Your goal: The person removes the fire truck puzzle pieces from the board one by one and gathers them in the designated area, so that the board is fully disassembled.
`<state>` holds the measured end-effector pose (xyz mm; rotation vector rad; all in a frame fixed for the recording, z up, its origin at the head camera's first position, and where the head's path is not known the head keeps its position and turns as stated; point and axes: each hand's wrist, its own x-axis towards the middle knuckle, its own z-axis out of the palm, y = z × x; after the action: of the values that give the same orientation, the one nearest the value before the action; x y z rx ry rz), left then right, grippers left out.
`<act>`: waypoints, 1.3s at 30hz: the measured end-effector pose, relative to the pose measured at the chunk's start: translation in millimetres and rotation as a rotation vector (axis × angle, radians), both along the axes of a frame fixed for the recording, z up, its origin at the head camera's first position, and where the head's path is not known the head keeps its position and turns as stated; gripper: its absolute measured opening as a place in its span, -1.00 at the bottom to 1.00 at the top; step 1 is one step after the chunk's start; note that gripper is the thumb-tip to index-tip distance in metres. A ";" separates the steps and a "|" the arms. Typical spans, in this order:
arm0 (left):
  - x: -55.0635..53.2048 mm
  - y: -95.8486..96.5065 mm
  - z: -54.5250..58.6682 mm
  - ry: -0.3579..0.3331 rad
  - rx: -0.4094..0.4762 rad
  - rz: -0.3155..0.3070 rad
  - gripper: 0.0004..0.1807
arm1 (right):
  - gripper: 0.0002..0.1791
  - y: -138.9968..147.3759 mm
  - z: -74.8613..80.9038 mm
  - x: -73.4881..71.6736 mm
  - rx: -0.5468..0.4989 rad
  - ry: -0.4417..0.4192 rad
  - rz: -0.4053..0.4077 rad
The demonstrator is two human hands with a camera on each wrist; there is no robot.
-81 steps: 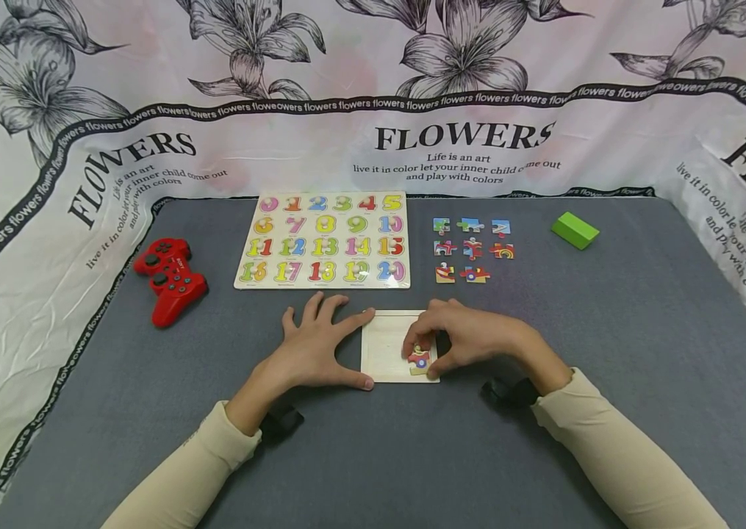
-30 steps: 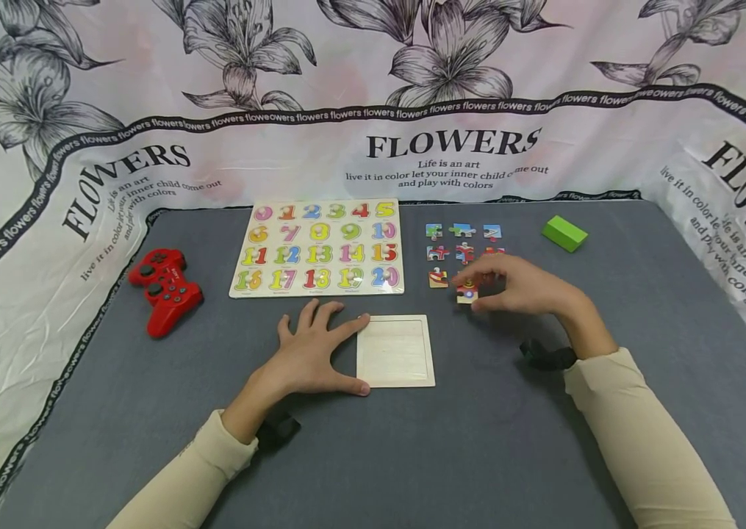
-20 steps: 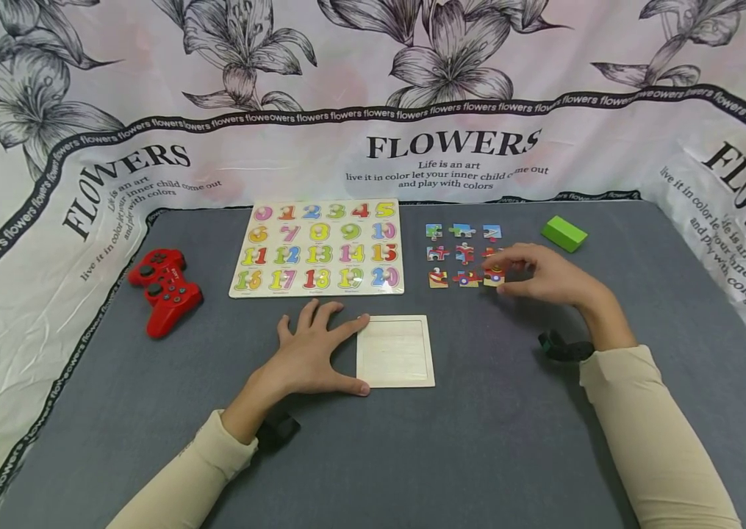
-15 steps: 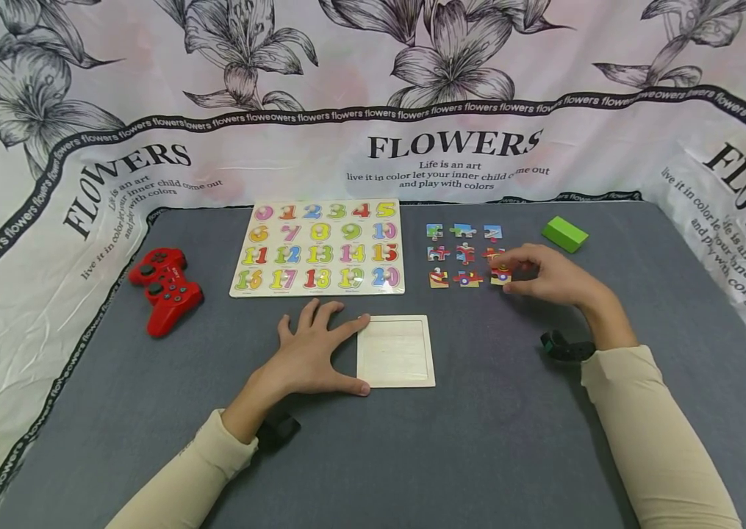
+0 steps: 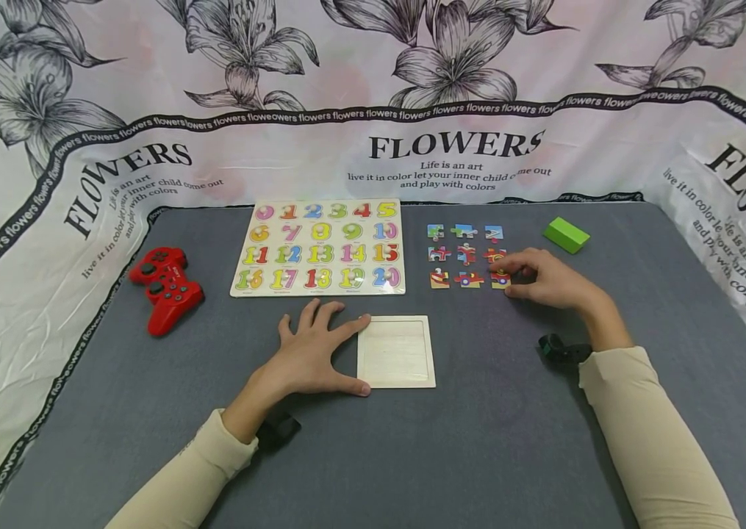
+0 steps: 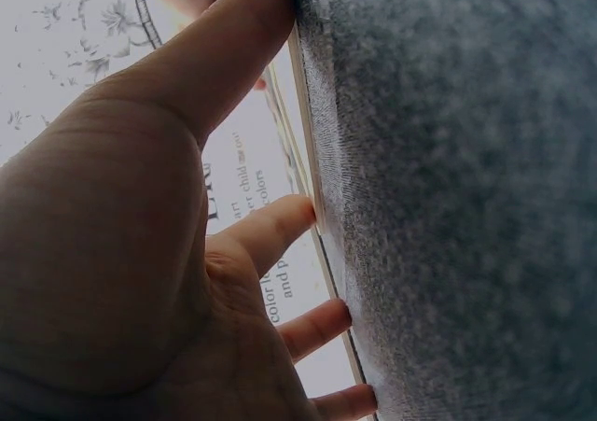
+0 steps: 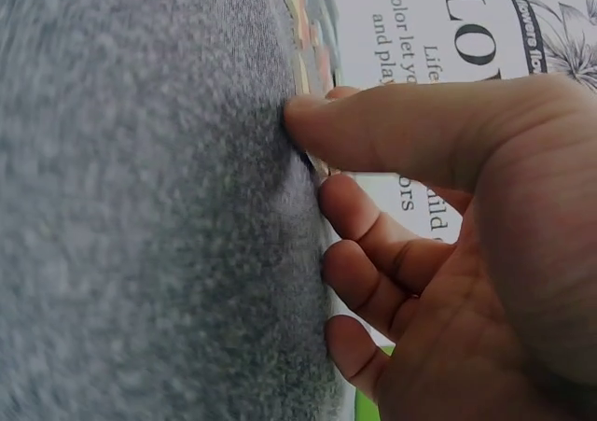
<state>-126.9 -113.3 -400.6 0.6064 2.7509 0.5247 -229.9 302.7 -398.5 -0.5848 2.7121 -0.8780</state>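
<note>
In the head view, my right hand pinches a small jigsaw puzzle piece with a red and yellow picture, at the lower right corner of the laid-out pieces. The right wrist view shows the thumb at the piece's edge, close to the cloth; the index finger is mostly hidden behind it. Other jigsaw pieces lie spaced in rows beside that hand. My left hand is spread on the cloth, its thumb and index fingertip touching the left edge of a square wooden tray that has no pieces in it.
A number board lies behind the tray. To the left is a red game controller. A green block sits at the back right of the grey tabletop, in front of a flower-printed cloth.
The right hand has carried the puzzle piece from the tray to the right, setting it at the end of the nearest row. The left hand stays by the tray.
</note>
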 end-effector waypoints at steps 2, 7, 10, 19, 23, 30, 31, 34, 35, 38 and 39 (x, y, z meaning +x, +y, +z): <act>0.1 0.0 -0.3 0.000 0.000 0.001 0.14 | -0.53 -0.4 0.3 0.1 0.006 -0.005 -0.014; 0.3 0.2 -0.9 -0.004 -0.002 -0.001 0.14 | -0.59 -1.6 -2.3 -0.5 0.017 0.010 -0.035; 0.5 0.3 -1.0 -0.006 -0.001 -0.003 0.14 | -0.63 -2.3 -3.6 -0.7 0.016 0.015 -0.040; 0.9 -0.1 -1.0 -0.003 -0.002 0.003 0.14 | -0.66 -4.2 -3.9 -2.9 0.014 0.004 -0.039; 1.1 0.0 0.1 -0.011 0.002 0.008 0.14 | -0.67 -4.0 -4.2 -2.8 0.012 0.020 -0.027; 1.4 0.0 1.3 -0.021 0.007 0.006 0.14 | -0.67 -3.8 -2.9 -1.2 0.013 0.023 -0.029; 1.4 -0.1 1.1 -0.020 0.006 0.006 0.14 | -0.66 -3.8 -2.7 -1.3 0.014 0.023 -0.029; 1.0 -0.6 0.4 -0.020 0.008 0.005 0.15 | -0.64 -3.6 -2.8 -1.6 0.002 0.019 -0.028; 0.8 -0.6 0.2 -0.018 0.008 0.004 0.15 | -0.63 -3.5 -2.6 -1.5 -0.004 0.019 -0.029; 0.4 -0.6 -0.5 -0.016 0.012 0.000 0.16 | -0.60 -2.6 -2.1 -1.3 -0.020 0.017 -0.033; 0.4 -0.4 -0.3 -0.016 0.013 -0.001 0.16 | -0.59 -2.2 -1.9 -1.0 -0.022 0.015 -0.038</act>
<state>-126.5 -113.8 -400.9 0.6046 2.7341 0.5451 -230.9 300.5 -400.4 -0.5480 2.7386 -0.9170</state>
